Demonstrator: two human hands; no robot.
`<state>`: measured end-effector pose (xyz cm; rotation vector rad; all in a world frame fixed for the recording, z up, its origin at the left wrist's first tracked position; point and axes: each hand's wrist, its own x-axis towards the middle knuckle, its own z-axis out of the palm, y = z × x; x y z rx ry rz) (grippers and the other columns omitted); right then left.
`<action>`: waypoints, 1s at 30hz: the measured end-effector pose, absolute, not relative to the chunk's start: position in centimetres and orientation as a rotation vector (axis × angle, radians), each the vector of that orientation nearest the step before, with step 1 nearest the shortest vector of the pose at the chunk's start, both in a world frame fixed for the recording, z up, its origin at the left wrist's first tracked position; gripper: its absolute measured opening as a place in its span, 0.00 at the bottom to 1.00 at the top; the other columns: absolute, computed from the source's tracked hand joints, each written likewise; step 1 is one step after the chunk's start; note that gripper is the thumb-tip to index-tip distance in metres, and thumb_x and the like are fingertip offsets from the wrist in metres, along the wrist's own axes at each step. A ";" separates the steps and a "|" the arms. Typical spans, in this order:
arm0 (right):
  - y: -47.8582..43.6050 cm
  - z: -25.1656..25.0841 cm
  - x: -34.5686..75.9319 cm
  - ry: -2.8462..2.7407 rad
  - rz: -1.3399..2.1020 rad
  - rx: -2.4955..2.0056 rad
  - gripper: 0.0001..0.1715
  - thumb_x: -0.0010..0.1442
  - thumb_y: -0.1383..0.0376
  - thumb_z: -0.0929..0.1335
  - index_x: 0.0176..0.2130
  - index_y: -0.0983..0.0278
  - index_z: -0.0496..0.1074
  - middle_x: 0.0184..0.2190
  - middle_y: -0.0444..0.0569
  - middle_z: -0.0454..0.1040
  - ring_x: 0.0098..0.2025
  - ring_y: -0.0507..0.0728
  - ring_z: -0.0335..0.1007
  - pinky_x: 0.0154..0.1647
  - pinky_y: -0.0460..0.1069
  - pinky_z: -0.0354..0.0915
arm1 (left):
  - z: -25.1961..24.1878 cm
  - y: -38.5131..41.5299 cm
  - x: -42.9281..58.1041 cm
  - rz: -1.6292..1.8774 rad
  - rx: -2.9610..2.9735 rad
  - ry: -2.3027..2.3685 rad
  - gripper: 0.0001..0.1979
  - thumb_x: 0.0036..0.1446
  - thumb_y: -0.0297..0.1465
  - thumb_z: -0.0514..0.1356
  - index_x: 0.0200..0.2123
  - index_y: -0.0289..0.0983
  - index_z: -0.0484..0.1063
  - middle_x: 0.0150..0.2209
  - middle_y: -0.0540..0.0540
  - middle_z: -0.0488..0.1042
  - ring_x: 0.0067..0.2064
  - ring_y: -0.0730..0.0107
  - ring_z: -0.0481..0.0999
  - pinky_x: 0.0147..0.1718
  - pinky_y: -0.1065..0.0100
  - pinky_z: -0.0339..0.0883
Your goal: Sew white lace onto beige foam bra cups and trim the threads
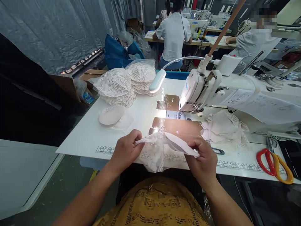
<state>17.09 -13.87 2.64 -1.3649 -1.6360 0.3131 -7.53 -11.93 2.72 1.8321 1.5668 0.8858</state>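
Lace cloth (151, 155): hanging in front of the near table edge, between the two hands, with a smooth white pad (180, 143) lying at its right end.
Left hand (128, 149): clamping the lace's left end between thumb and fingers.
Right hand (203, 155): clamping the right end of the pad between thumb and fingers.
Sewing machine (199, 86): standing beyond the hands to the right, showing a small blue JUKI mark on its head.
Paper (237, 97): covering part of the machine's arm, bearing handwriting too blurred to read.
Far machine (196, 25): displaying JUKI in blue letters, near a seated person in a white shirt (174, 39).
Ruler (240, 165): running along the near table edge, its numbers being too small to read surely.
Lace stacks (115, 86): sitting on the far left of the table, with a loose pad (111, 115) lying nearer.
Cloth pile (223, 127): resting right of the brown covering (175, 125).
Scissors (265, 161): lying at the near right, showing one red and one yellow handle.
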 end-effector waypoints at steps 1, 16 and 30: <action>-13.8 2.7 17.0 -1.650 0.355 -1.371 0.03 0.55 0.67 0.66 0.32 0.59 0.65 0.27 0.43 0.72 0.28 0.54 0.67 0.29 0.47 0.61 | 2.7 -12.0 -7.3 0.842 1.714 1.482 0.11 0.57 0.38 0.58 0.30 0.36 0.68 0.23 0.52 0.64 0.24 0.74 0.61 0.24 0.73 0.54; -13.7 0.5 16.5 -0.989 1.904 -0.925 0.17 0.51 0.53 0.73 0.34 0.63 0.72 0.26 0.43 0.70 0.25 0.50 0.62 0.26 0.45 0.60 | 3.0 -12.8 -6.2 0.743 1.278 0.892 0.46 0.53 0.40 0.65 0.68 0.49 0.40 0.55 0.39 0.64 0.43 0.64 0.74 0.43 0.62 0.70; -13.5 0.2 16.8 -1.314 1.444 -1.118 0.15 0.62 0.54 0.65 0.42 0.60 0.73 0.40 0.48 0.74 0.44 0.57 0.70 0.46 0.50 0.64 | 2.2 -13.7 -5.3 0.654 0.941 0.966 0.08 0.48 0.26 0.59 0.34 0.32 0.74 0.27 0.48 0.72 0.23 0.75 0.69 0.21 0.74 0.67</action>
